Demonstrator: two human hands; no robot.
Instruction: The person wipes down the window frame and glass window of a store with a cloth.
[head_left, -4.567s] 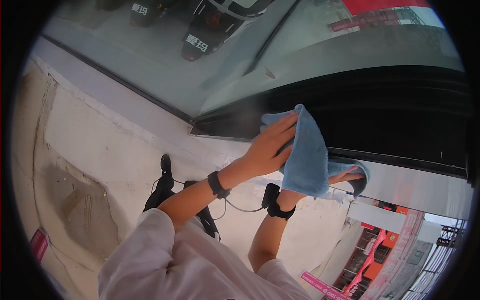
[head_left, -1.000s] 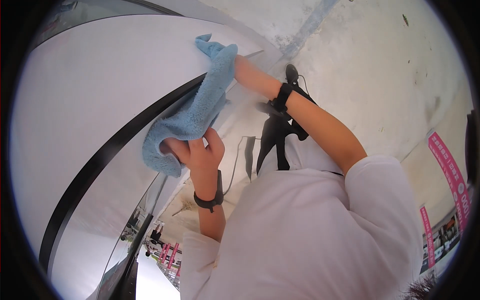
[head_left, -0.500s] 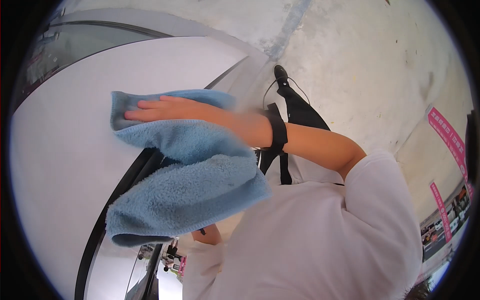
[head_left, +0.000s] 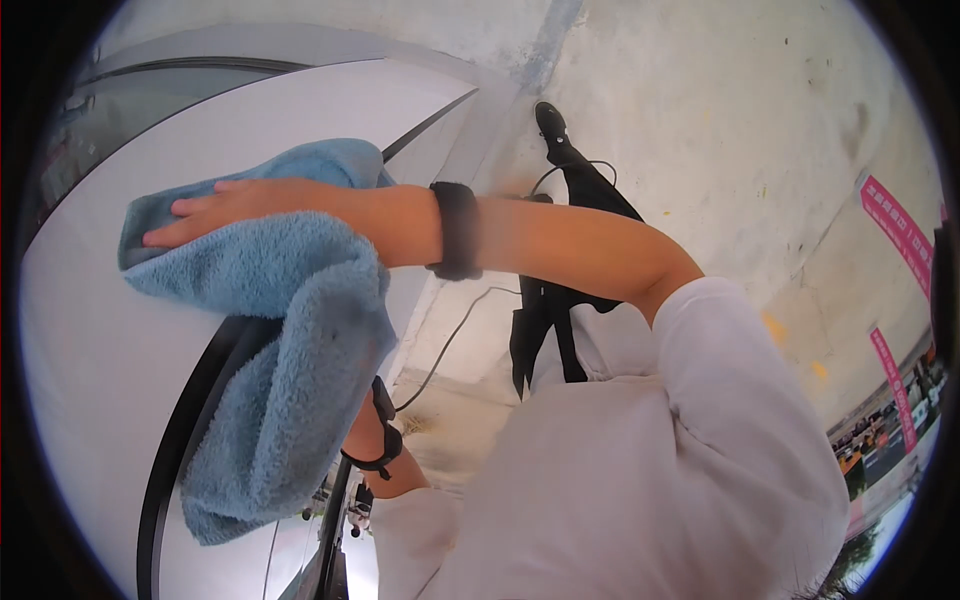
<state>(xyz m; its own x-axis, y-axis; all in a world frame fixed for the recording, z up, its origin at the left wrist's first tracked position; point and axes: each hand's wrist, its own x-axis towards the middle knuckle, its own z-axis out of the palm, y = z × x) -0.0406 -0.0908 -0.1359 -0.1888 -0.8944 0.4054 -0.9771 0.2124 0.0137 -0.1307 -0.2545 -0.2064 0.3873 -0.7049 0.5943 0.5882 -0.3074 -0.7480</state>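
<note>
My right hand (head_left: pixel 225 212) lies flat with its fingers stretched out on a fluffy light blue towel (head_left: pixel 340 300). Under that hand the towel rests on a glossy white car body panel (head_left: pixel 90 350). The rest of it hangs in loose folds down over a black trim strip (head_left: pixel 180 450). A black band (head_left: pixel 457 230) circles my right wrist. My left forearm (head_left: pixel 372 440), with a black strap on it, reaches up behind the towel's lower folds. The towel hides my left hand, so its fingers do not show.
Dark glass (head_left: pixel 110 115) borders the white panel at the upper left. A thin black cable (head_left: pixel 450 345) runs near my body. My leg and black shoe (head_left: pixel 550 120) stand on the pale concrete floor (head_left: pixel 700 120). Pink banners (head_left: pixel 897 235) are at the far right.
My right hand has slid left and slightly up over the panel, carrying the towel along. More of my left forearm and its strap now shows below the towel.
</note>
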